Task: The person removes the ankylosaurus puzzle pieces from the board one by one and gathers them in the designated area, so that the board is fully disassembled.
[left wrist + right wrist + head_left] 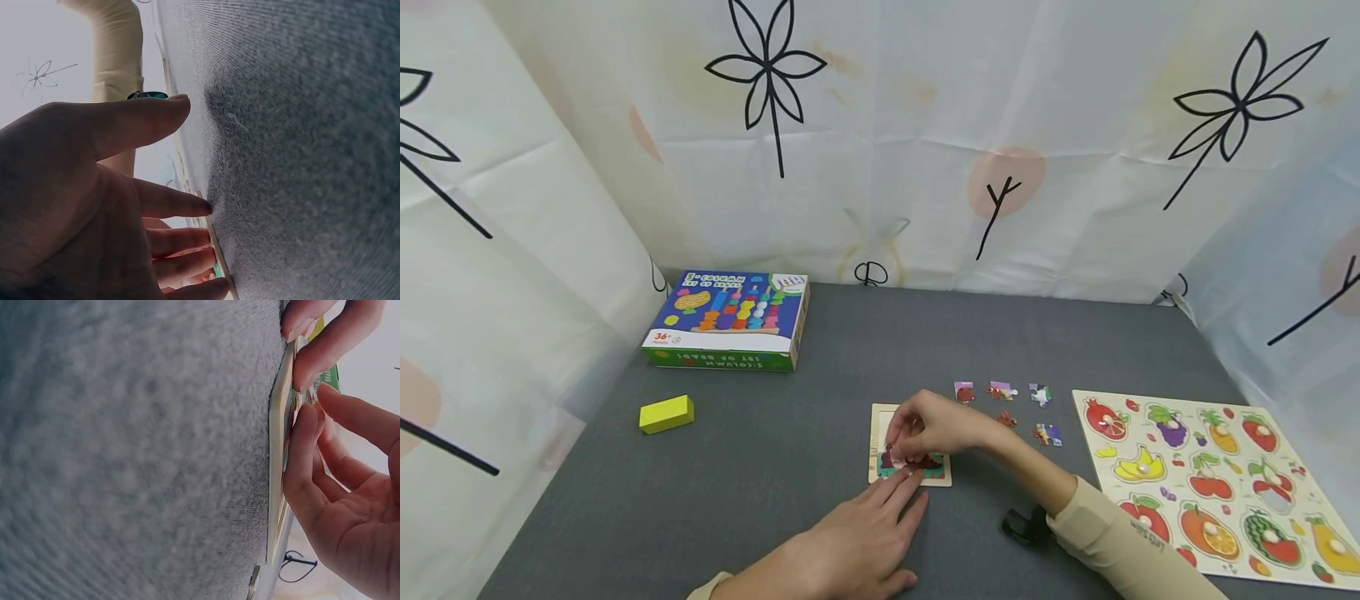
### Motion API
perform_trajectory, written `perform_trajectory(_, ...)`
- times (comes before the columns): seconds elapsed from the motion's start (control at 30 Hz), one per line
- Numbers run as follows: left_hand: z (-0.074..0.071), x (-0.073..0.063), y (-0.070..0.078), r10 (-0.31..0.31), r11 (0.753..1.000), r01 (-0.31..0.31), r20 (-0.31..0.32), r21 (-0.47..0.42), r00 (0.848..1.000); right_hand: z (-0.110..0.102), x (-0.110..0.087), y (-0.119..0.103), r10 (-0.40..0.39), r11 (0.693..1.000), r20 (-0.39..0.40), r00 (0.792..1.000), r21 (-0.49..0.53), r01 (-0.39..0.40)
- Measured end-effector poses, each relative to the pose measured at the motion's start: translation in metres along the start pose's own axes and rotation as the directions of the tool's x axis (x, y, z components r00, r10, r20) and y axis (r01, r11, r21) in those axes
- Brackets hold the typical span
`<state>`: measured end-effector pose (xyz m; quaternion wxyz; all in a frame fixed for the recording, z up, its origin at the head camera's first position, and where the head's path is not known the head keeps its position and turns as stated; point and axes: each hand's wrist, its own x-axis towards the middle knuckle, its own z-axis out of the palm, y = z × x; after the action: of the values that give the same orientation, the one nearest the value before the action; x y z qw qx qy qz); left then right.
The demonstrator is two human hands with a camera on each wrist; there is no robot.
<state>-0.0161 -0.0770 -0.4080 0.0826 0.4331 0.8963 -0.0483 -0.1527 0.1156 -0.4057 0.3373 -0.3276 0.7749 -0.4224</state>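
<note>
A small wooden jigsaw tray (pixel 874 433) lies on the table in the head view, its lower part filled with teal and dark-red picture pieces. My right hand (pixel 936 429) reaches over it from the right. Its thumb and fingers pinch a jigsaw piece (pixel 897 457) low at the picture; the fingers hide most of it. In the right wrist view, the right fingertips (pixel 304 415) are right at the tray's surface. My left hand (pixel 868 529) lies at the tray's near edge with fingers extended, fingertips resting on the lower rim and pieces.
Several loose jigsaw pieces (pixel 1002 392) lie right of the tray. Further right is a fruit peg board (pixel 1165 450). A black object (pixel 1024 527) sits beside the right sleeve. At the left are a yellow block (pixel 667 415) and a boxed bead set (pixel 726 321).
</note>
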Motion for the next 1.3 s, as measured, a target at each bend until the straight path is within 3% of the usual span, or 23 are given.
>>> perform_trajectory(0.17, 0.000, 0.000, -0.001, 0.003, 1.000, -0.003, 0.002, -0.008, 1.000, 0.002, -0.002, -0.002, -0.020, 1.000, -0.006, 1.000, -0.015, 0.020)
perform_trajectory(0.43, -0.001, 0.001, -0.002, 0.007, 1.000, -0.007, 0.007, -0.008, 1.000, -0.001, -0.011, -0.005, -0.090, 0.995, -0.102, 0.991, -0.040, 0.086)
perform_trajectory(0.7, -0.002, 0.001, -0.003, 0.020, 1.000, -0.020, -0.010, 0.009, 1.000, -0.014, -0.035, 0.001, -0.040, 0.999, -0.163, 0.986, -0.036, 0.034)
perform_trajectory(1.3, -0.005, 0.002, -0.004, 0.004, 0.999, -0.003, 0.004, -0.034, 1.000, -0.035, -0.088, 0.017, -0.038, 0.999, -0.216, 0.976, -0.021, 0.035)
